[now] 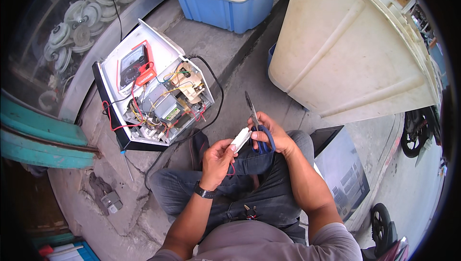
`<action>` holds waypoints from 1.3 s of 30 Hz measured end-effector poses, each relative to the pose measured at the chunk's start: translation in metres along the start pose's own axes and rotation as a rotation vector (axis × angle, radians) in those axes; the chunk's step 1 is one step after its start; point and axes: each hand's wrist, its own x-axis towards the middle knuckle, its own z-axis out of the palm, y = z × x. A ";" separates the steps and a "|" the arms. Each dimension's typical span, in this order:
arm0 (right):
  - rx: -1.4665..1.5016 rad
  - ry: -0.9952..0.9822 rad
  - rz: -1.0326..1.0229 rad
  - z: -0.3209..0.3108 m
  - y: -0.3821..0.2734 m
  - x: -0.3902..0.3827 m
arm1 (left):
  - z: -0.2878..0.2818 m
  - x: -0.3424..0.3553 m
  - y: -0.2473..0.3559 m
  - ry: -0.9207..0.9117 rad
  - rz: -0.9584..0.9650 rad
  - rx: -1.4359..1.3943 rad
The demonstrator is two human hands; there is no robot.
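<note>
Pinching oblong white part (241,139) (prob. plastic) w/ L hand (218,159), gripping blue-handled metal scissors (254,119) w/ R hand (274,133); might drop part via weak pinch.

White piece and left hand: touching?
Touching. The head view shows the left hand gripping the lower end of the white piece, thumb and finger pressed against it with no gap.

The scissors (253,114) have dark blue handles (272,141); the slim part (241,138) is white. Near the far-left edge of the white casing (162,45), the multimeter (135,64) is red and black.
</note>
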 end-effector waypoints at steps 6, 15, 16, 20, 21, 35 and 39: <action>-0.009 -0.001 -0.003 0.000 0.001 0.001 | -0.002 -0.001 0.001 0.016 0.145 0.178; -0.017 -0.016 -0.003 0.000 0.000 0.000 | -0.004 -0.003 0.007 -0.005 0.174 0.187; -0.015 -0.018 -0.005 0.000 0.000 0.000 | -0.004 -0.003 0.007 -0.004 0.175 0.186; -0.015 -0.039 0.003 0.003 -0.002 0.000 | -0.006 -0.005 0.008 0.013 0.132 0.164; -0.027 -0.006 0.019 0.005 -0.003 0.001 | -0.007 -0.004 0.009 0.014 0.113 0.175; -0.178 0.381 0.106 0.014 0.008 0.021 | -0.072 0.161 -0.196 0.428 -0.537 -0.410; -0.237 0.388 0.167 0.002 0.015 0.019 | -0.051 0.179 -0.226 0.516 -0.673 -0.371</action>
